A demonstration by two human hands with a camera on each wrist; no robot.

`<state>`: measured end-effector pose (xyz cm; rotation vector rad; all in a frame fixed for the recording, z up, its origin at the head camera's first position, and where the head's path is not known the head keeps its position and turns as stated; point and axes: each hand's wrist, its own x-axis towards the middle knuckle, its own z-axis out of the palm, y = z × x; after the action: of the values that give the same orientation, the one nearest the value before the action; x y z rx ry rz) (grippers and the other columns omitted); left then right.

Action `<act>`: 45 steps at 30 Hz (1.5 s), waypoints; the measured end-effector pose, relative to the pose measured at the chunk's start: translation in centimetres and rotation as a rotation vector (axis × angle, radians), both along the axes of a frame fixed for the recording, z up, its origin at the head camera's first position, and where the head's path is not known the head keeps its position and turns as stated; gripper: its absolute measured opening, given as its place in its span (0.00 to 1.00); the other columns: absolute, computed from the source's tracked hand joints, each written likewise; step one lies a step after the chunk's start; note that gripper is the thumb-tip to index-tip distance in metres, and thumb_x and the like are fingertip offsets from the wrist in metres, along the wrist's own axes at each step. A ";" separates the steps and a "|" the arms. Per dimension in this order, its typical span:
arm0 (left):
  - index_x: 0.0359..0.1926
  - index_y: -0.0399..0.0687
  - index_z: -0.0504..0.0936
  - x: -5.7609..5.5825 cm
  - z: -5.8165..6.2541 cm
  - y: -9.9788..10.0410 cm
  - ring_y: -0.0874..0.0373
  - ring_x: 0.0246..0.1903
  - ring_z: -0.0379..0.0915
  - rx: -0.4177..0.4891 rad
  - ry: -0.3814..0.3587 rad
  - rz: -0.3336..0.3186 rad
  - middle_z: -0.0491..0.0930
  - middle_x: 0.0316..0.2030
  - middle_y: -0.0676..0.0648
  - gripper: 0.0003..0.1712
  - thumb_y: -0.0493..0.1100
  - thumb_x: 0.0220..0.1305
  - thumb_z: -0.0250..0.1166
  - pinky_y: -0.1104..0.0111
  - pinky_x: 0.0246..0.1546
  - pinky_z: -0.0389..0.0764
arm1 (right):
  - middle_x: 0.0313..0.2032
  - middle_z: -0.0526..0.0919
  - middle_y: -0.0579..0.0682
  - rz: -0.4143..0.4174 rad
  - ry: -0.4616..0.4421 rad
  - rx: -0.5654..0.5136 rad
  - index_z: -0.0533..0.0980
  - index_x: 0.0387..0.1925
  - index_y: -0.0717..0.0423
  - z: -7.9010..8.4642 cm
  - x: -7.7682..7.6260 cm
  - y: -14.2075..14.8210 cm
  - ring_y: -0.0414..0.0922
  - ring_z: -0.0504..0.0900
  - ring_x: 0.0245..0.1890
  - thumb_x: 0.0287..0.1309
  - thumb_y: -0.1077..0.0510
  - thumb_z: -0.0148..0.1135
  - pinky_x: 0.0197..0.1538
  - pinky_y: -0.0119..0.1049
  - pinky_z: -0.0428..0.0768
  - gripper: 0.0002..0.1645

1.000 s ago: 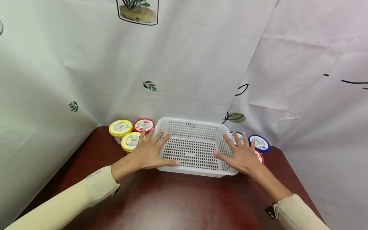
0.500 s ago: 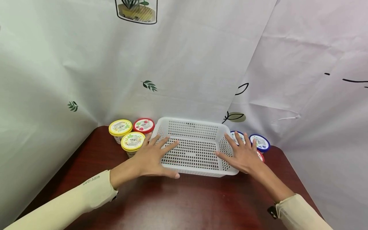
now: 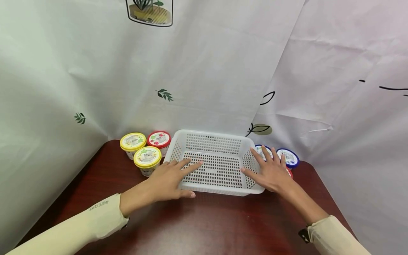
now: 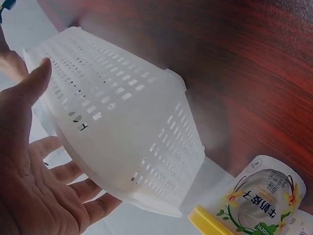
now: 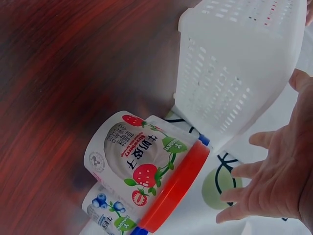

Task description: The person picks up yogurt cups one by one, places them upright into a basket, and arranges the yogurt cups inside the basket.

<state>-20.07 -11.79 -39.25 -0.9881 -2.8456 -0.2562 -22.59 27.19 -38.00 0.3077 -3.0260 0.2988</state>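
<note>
A white basket [image 3: 220, 190] full of little holes sits on the table between the two hands, near the back cloth. The left hand [image 3: 167, 181] is over its near left corner. Its thumb sticks out away from the fingers, and the fingers have gaps between them. The right hand [image 3: 273, 173] is by the right end, with its fingers spread wide like a fan. Neither hand grips anything. I cannot tell if either one touches the rim.

On the left of the basket stand three tubs: a yellow-lid tub [image 3: 147, 157] in front, another yellow-lid tub [image 3: 133, 141] behind it, and a red-lid tub [image 3: 159, 139] close to the basket. On the right, a blue-lid tub [image 3: 288, 158] stands behind the hand. A second blue-lid tub [image 3: 259, 151] peeks out between the fingers. A red one with strawberries [image 5: 142, 161] is partly hidden under the hand in the head view.

The table [image 3: 216, 226] is dark red-brown and shiny. White cloth [image 3: 204, 71] hangs around it, a bit creased, with leaves on it and a plant jar picture [image 3: 149, 15] up high. The person wears pale sleeves [image 3: 70, 226].
</note>
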 end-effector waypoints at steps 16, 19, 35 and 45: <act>0.71 0.63 0.87 0.7 -0.5 -0.1 0.53 0.34 0.83 0.009 0.286 -0.230 0.86 0.40 0.53 0.27 0.53 0.73 0.76 0.62 0.32 0.81 | 0.88 0.55 0.70 -0.006 -0.005 0.001 0.63 0.89 0.46 0.1 0.2 0.6 0.78 0.48 0.88 0.72 0.20 0.58 0.82 0.85 0.43 0.57; 0.67 0.65 0.88 0.9 -0.5 0.1 0.53 0.33 0.82 -0.002 0.292 -0.237 0.84 0.36 0.54 0.22 0.51 0.75 0.75 0.64 0.30 0.79 | 0.88 0.56 0.70 -0.016 -0.002 0.010 0.64 0.88 0.47 0.1 0.3 0.7 0.78 0.48 0.88 0.72 0.20 0.58 0.82 0.85 0.45 0.57; 0.60 0.65 0.89 0.9 -0.6 0.0 0.53 0.32 0.82 0.015 0.255 -0.258 0.81 0.31 0.54 0.17 0.46 0.74 0.74 0.67 0.28 0.76 | 0.84 0.63 0.72 0.015 0.063 -0.003 0.73 0.80 0.57 -0.1 0.7 1.5 0.81 0.55 0.85 0.73 0.27 0.61 0.80 0.85 0.52 0.50; 0.60 0.64 0.90 0.9 -0.5 0.0 0.54 0.32 0.81 0.018 0.213 -0.254 0.82 0.32 0.54 0.16 0.46 0.75 0.74 0.68 0.29 0.75 | 0.75 0.74 0.77 0.042 0.073 -0.004 0.75 0.76 0.65 0.3 0.8 2.5 0.82 0.70 0.75 0.79 0.45 0.62 0.75 0.81 0.68 0.36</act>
<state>-19.17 -11.80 -39.71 -1.2894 -2.5238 -0.1857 -21.75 29.69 -37.72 0.3744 -2.9498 0.2907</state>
